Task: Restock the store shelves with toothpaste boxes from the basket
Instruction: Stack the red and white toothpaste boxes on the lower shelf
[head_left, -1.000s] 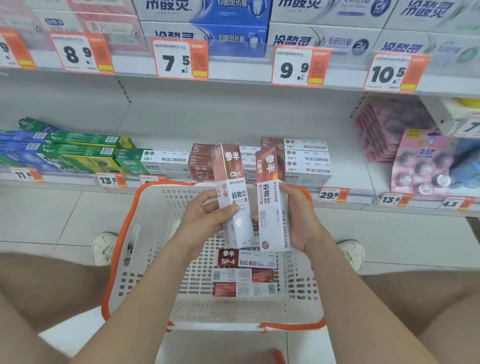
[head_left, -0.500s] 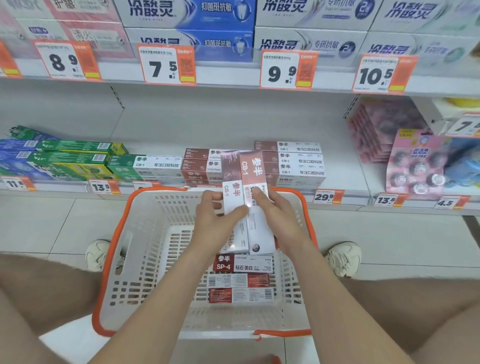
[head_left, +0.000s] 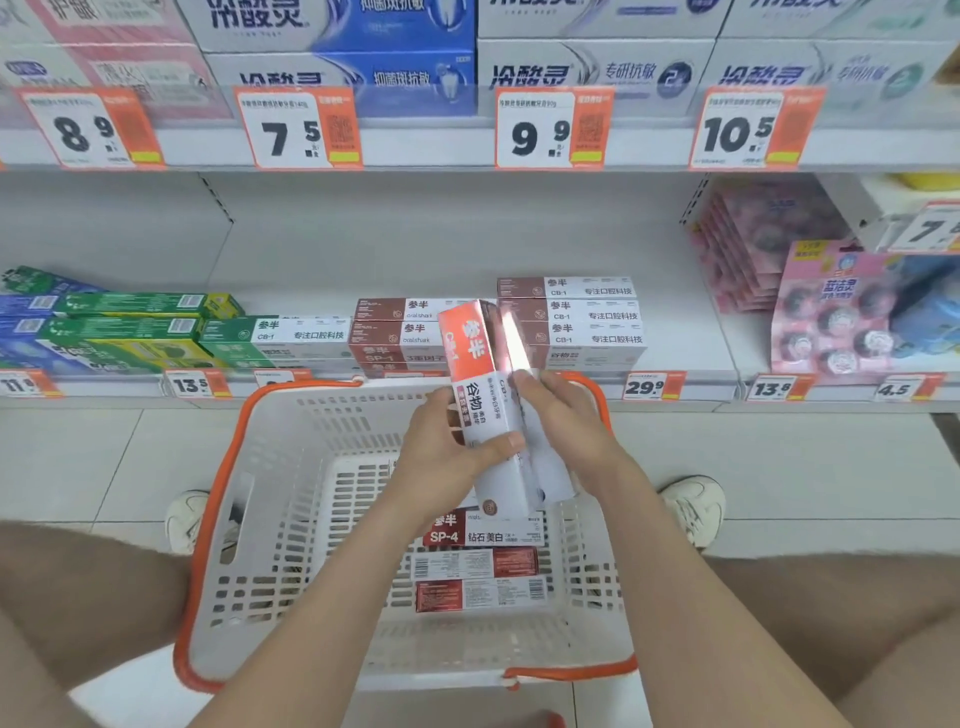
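Nearest the viewer, a white basket (head_left: 311, 431) with an orange rim stands on the tiled floor (head_left: 779, 467) between two white shoes (head_left: 693, 506), its far rim close below the front edge of the lower shelf (head_left: 685, 353). Three toothpaste boxes lie flat on the basket bottom, side by side: one marked SP-4 (head_left: 483, 532), a second (head_left: 475, 564) and a third (head_left: 480, 595) nearer the viewer. Above them two more boxes are held upright, tilted left and pressed face to face. The left grip (head_left: 441, 457) is curled round the front box (head_left: 483, 410), thumb across its printed face; the right grip (head_left: 566, 421) clasps the rear box (head_left: 553, 475), fingers curled over its outer edge. Both box tops overlap the shelf stock behind them. On the lower shelf stand a green-and-white stack (head_left: 275, 335), a middle brown stack (head_left: 400, 332) and a right brown stack (head_left: 569, 322) showing three layers. Bare shelf lies open right of that stack, up to the pink packs (head_left: 831, 312), and clear height remains above all the stacks. Four price tags (head_left: 550, 130) hang on the upper shelf's edge, reading 8.9, 7.5, 9.9 and 10.5.
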